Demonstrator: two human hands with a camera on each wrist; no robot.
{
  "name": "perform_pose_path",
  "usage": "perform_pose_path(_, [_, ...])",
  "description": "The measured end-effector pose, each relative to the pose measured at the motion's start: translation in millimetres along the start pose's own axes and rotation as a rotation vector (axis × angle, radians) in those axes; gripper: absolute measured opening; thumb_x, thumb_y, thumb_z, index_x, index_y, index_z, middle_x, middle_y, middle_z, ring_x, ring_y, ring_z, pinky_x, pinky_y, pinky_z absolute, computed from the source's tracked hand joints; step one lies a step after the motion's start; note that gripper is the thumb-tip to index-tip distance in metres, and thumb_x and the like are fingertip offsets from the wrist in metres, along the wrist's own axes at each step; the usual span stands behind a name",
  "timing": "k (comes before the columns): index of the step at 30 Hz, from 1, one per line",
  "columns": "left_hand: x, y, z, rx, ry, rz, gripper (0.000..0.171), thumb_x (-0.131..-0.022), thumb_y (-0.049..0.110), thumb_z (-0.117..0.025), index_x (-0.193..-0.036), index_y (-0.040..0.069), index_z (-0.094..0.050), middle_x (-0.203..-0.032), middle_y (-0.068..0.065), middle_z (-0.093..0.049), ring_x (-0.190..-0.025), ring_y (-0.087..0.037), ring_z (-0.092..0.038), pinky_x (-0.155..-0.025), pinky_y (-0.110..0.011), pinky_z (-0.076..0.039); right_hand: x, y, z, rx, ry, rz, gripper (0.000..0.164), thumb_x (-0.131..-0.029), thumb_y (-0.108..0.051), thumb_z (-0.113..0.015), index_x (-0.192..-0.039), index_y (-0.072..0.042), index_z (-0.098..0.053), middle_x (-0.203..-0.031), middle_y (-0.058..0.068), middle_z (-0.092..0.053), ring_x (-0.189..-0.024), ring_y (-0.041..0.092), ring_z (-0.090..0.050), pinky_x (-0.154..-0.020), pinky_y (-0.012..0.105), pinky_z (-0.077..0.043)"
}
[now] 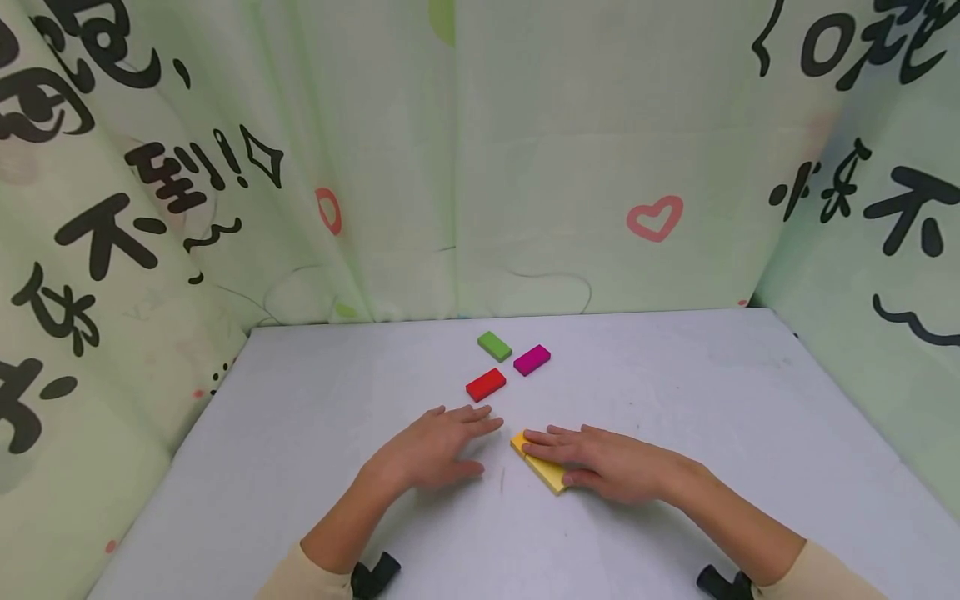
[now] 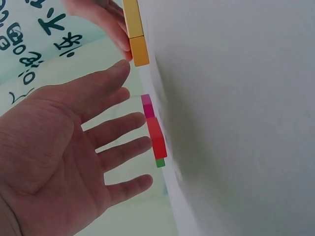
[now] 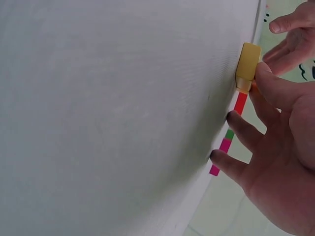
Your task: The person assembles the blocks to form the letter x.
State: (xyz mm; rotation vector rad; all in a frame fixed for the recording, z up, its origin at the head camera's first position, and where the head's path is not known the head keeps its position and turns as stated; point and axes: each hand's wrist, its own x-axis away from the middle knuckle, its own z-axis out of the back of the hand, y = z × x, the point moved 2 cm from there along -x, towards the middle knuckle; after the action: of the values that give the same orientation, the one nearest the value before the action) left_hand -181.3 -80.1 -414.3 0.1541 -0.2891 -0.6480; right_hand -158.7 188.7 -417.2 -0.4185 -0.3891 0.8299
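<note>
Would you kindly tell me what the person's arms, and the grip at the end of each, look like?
The left sleeve and right sleeve are plain cream and end on the forearms. A left black fitting and a right black fitting show beside them. The left grip and right grip are bare; no gloves show.

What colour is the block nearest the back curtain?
That block is green, best seen in the head view.

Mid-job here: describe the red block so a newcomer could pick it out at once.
In the head view, find the pale table, then look just beyond the left hand. The red block lies there, nearer that hand than the green block and magenta block; its red colour sets it apart from both.
</note>
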Motion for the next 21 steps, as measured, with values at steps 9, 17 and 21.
perform_pose_path(9, [-4.0,-5.2,3.8,0.007,0.034,0.011,0.066,-0.096,0.037,-0.074,-0.157,0.028,-0.049,-0.162,0.000,-0.048,-0.150,-0.023,-0.045,-0.121,-0.055,-0.038,-1.2,-0.8,0.1,0.004,-0.005,-0.020,0.058,-0.106,-0.019,-0.060,-0.161,-0.026,-0.043,-0.169,-0.005,-0.035,-0.155,0.034,-0.036,-0.119,0.068,-0.031])
perform_pose_path(17, [-12.0,-12.4,8.1,0.053,0.105,0.069,0.064,-0.095,0.034,-0.077,-0.154,0.023,-0.054,-0.157,-0.004,-0.054,-0.145,-0.027,-0.052,-0.113,-0.049,-0.049,-3.0,-0.2,-0.2,-0.006,-0.007,-0.031,0.059,-0.105,-0.018,-0.061,-0.160,-0.026,-0.043,-0.169,-0.004,-0.035,-0.155,0.033,-0.036,-0.119,0.068,-0.031])
perform_pose_path(21, [-17.1,-16.6,10.4,0.086,0.133,0.117,0.063,-0.095,0.032,-0.077,-0.153,0.022,-0.055,-0.156,-0.006,-0.054,-0.144,-0.029,-0.052,-0.111,-0.049,-0.051,-3.4,0.7,-0.8,-0.002,-0.005,-0.033,0.059,-0.105,-0.019,-0.062,-0.160,-0.026,-0.043,-0.169,-0.004,-0.036,-0.155,0.033,-0.036,-0.119,0.068,-0.031])
